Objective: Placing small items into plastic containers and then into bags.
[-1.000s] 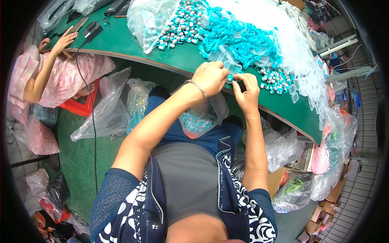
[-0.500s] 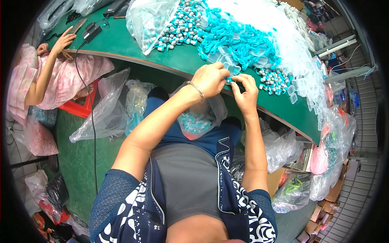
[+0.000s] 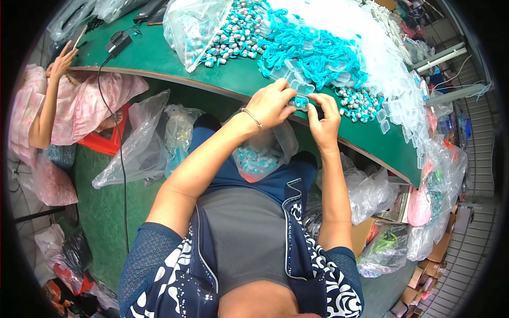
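Note:
At the table's near edge, my left hand [image 3: 271, 105] and my right hand [image 3: 324, 116] meet with fingertips pinched on a small clear plastic box [image 3: 300, 100]. Teal stuff shows inside it, though its exact kind is too small to make out. Just beyond my fingers lies a heap of coiled teal cords [image 3: 318, 55] with a few clear boxes [image 3: 297, 74] among them. To the right of my right hand is a pile of small grey-and-teal pieces [image 3: 358, 103]. On my lap, a clear bag [image 3: 259, 159] holds several filled boxes of the same look.
A large drift of clear boxes [image 3: 395, 90] covers the right of the green table [image 3: 159, 58]. More grey-and-teal pieces [image 3: 238, 34] spill from a plastic bag [image 3: 191, 32]. At the left a person in pink [image 3: 45, 116] sits near a black adapter [image 3: 118, 43].
A clear box now shows between my fingertips, where only a small teal bit showed before. My right fingers have shifted slightly. The person at left has raised a hand with a flat object.

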Available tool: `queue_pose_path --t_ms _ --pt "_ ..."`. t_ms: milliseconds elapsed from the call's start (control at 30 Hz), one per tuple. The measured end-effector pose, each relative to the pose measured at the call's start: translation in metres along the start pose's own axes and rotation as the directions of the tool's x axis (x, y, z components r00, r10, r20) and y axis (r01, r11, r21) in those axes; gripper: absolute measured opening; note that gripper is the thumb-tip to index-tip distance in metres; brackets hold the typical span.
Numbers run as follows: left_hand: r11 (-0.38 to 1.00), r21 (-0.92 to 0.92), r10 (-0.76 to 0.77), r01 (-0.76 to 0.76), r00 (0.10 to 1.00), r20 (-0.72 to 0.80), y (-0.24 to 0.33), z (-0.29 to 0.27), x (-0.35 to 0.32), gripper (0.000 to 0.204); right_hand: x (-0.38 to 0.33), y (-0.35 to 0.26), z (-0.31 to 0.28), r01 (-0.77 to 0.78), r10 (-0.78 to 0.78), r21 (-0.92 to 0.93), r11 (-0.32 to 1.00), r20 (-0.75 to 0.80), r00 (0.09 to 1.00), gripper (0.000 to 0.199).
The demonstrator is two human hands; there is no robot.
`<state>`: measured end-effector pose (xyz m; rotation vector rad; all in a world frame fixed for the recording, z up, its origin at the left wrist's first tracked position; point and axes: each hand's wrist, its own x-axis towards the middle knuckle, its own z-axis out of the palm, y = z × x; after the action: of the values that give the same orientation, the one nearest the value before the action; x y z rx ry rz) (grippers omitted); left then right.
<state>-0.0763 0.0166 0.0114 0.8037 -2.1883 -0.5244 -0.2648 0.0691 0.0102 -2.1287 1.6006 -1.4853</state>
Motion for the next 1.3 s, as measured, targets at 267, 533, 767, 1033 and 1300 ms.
queue_pose_path --t_ms 267,533,767,1033,1300 --pt "0.999 0.012 0.038 -0.037 0.999 -0.037 -0.005 0.005 -0.001 0.04 0.023 0.005 0.002 -0.01 0.021 -0.12 0.993 0.094 0.995 0.026" --pt "0.997 -0.076 -0.023 0.012 0.989 -0.146 -0.005 0.006 -0.001 0.05 0.016 -0.002 -0.002 0.122 -0.115 -0.113 0.986 0.064 0.991 0.022" --pt "0.999 0.019 0.033 -0.033 0.999 -0.004 -0.012 0.004 0.003 0.035 0.003 -0.007 -0.002 0.181 -0.161 -0.135 0.974 0.145 0.976 0.032" --pt "0.997 -0.013 0.072 -0.073 0.997 -0.038 -0.018 0.004 0.006 0.026 0.005 0.001 0.01 0.138 -0.123 -0.139 0.981 0.107 0.987 0.03" --pt "0.988 -0.142 0.048 -0.064 0.992 -0.118 -0.022 0.01 0.005 0.023 0.001 -0.002 0.011 0.046 -0.042 -0.051 0.998 0.076 0.996 0.026"
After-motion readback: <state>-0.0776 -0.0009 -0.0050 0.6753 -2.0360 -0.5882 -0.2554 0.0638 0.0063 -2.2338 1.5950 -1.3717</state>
